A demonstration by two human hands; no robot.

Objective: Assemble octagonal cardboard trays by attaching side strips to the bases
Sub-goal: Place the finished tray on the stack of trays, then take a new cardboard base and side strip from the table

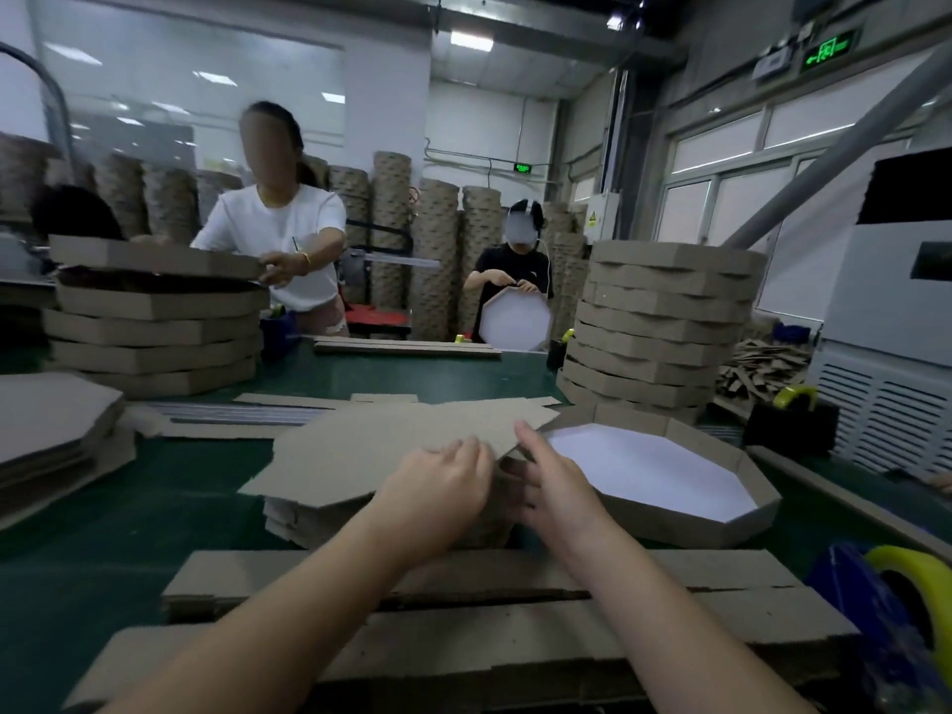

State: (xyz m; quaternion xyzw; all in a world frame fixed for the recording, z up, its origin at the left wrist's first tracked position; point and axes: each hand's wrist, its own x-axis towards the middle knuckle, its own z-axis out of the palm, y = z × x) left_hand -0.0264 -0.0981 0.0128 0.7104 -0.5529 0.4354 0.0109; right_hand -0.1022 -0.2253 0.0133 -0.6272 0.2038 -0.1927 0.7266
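Left hand [438, 487] and right hand [556, 487] apparently grip the cardboard base [381, 445].

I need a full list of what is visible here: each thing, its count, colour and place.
flat octagonal base: one, brown, on top of a pile, table centre
finished tray: one, brown, white inside, right of the pile
tray stacks: two, brown, back left and back right
side strips: several, brown, nearest edge
tape dispensers: several, yellow rolls, nearest lower right
table: one, green
workers: two, beyond the table
left hand: at the base's near edge
right hand: same edge
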